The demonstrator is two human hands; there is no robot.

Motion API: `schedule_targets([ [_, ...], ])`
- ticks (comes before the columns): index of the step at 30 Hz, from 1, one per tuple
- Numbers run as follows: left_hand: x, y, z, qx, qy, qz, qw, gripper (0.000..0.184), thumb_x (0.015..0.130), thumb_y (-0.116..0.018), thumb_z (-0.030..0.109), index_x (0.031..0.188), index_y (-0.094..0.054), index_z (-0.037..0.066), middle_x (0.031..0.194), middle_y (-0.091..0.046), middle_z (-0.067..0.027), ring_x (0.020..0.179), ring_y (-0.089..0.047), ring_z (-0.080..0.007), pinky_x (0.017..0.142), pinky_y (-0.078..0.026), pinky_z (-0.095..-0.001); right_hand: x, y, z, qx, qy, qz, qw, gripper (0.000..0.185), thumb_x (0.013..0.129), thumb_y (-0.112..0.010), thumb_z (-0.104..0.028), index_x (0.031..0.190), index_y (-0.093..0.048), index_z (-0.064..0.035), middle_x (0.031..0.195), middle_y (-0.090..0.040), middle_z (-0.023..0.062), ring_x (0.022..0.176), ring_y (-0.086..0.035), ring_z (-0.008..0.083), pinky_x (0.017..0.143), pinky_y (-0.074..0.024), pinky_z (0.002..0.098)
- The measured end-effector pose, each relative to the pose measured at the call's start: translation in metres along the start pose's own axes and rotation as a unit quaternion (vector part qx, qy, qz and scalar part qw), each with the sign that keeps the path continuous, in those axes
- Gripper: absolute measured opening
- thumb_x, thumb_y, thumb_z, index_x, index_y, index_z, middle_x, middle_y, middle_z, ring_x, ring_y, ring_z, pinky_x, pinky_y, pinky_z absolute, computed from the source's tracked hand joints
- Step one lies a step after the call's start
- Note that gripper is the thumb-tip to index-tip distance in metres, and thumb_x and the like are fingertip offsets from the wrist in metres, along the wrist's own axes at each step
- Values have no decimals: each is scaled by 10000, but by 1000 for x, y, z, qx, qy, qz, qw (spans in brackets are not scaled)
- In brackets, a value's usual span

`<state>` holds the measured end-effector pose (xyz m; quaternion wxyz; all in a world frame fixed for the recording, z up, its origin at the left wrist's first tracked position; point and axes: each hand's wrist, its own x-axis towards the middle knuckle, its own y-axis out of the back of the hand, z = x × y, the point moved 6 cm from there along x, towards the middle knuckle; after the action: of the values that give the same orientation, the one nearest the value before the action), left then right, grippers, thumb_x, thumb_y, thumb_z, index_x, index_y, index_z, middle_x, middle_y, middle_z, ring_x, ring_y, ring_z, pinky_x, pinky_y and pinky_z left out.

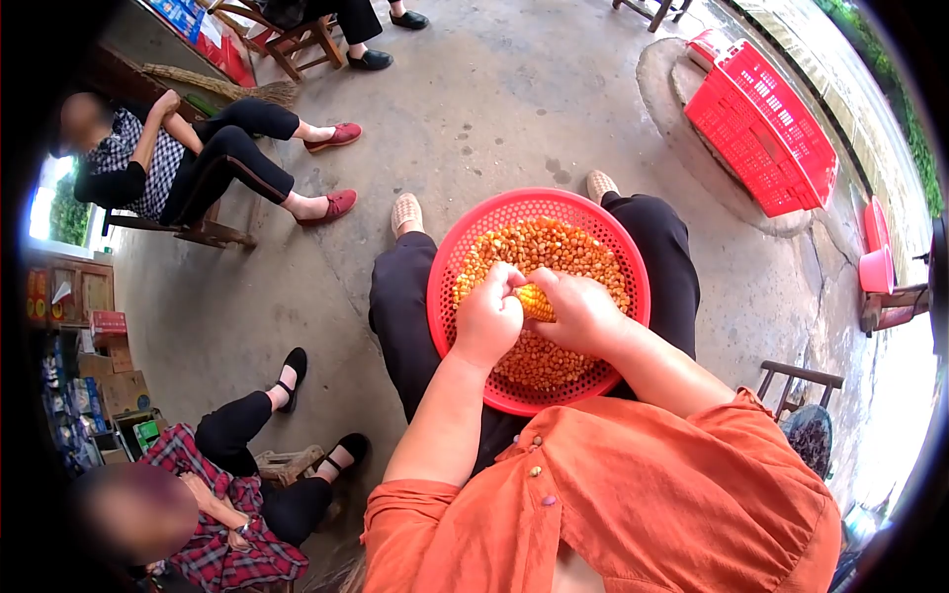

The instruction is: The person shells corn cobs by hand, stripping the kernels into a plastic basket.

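Note:
A corn cob (535, 301) with yellow kernels is held between my two hands, over a red perforated basket (442, 287) resting on my lap. My left hand (488, 314) grips the cob's left end, thumb and fingers closed near its tip. Wrapped round the other end is my right hand (578, 310), its thumb on the cob's upper side. Loose orange-yellow corn kernels (554, 242) cover much of the basket's bottom below both hands. The palms and part of the cob are hidden.
One person (148, 158) sits at the upper left, another in a plaid shirt (227, 558) at the lower left. Red plastic crates (761, 128) stand on the concrete floor (514, 109) at the upper right. A pink basin (876, 269) and a small chair (801, 374) are at the right.

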<state>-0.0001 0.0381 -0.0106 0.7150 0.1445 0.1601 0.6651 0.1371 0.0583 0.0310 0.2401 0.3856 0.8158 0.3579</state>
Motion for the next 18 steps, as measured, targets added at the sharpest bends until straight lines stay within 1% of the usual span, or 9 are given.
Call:
schedule_targets([
  [1,0,1,-1,-52,-4,11,999,298,839,-413,-84,1081,-555,15,958,-627,-48,812,-596,-104,729,-488,-237,0,1,0,15,-1,3,1000,460,768,-774,-300,1073,-540,-47,940,-654,205,911,-654,394,781,-521,481],
  [2,0,1,-1,-52,-4,12,999,298,839,-413,-84,1081,-555,15,958,-627,-48,812,-596,-104,729,-488,-237,0,2,-1,29,-1,7,1000,467,773,-774,-310,1084,-544,-49,943,-661,212,916,-655,396,779,-519,481],
  [3,1,0,-4,-199,32,4,979,288,851,-410,-64,1085,-558,17,947,-627,-49,794,-591,-105,716,-484,-236,1,4,-2,29,0,7,1000,467,773,-774,-310,1084,-544,-49,943,-661,212,916,-655,396,779,-519,481],
  [4,2,-1,-4,-342,67,-6,937,279,864,-407,-44,1088,-561,19,935,-626,-51,775,-585,-106,703,-480,-235,1,7,-2,74,-11,16,997,484,776,-779,-317,1108,-549,-49,959,-667,214,930,-658,392,784,-520,473],
  [5,3,2,-1,-370,76,-23,926,264,888,-416,4,1104,-566,26,910,-613,-43,729,-560,-94,661,-462,-223,2,10,0,120,-21,24,992,502,779,-784,-323,1133,-554,-50,976,-672,215,943,-661,388,789,-522,464],
  [8,3,8,7,-392,106,-68,911,253,903,-436,42,1119,-567,25,906,-600,-30,719,-538,-76,646,-440,-206,3,11,6,181,-38,25,982,531,778,-795,-325,1172,-560,-56,984,-681,214,965,-668,378,804,-525,442],
  [10,3,7,12,-400,98,-54,910,245,900,-476,53,1125,-566,22,889,-597,-24,713,-539,-74,639,-442,-204,3,11,6,187,-43,25,981,541,775,-801,-312,1186,-558,-58,983,-681,210,968,-673,367,814,-527,428],
  [16,2,8,15,-409,95,-61,906,223,873,-566,46,1096,-559,45,884,-603,-23,701,-546,-73,637,-447,-205,2,14,1,146,-27,30,988,512,780,-797,-320,1149,-559,-56,959,-674,202,929,-666,382,782,-525,448],
  [18,2,9,14,-362,81,-57,927,183,870,-572,23,1047,-548,64,888,-609,-16,713,-557,-69,642,-449,-203,1,12,-4,101,4,20,995,486,777,-793,-312,1116,-557,-55,920,-665,193,903,-662,388,761,-524,460],
])
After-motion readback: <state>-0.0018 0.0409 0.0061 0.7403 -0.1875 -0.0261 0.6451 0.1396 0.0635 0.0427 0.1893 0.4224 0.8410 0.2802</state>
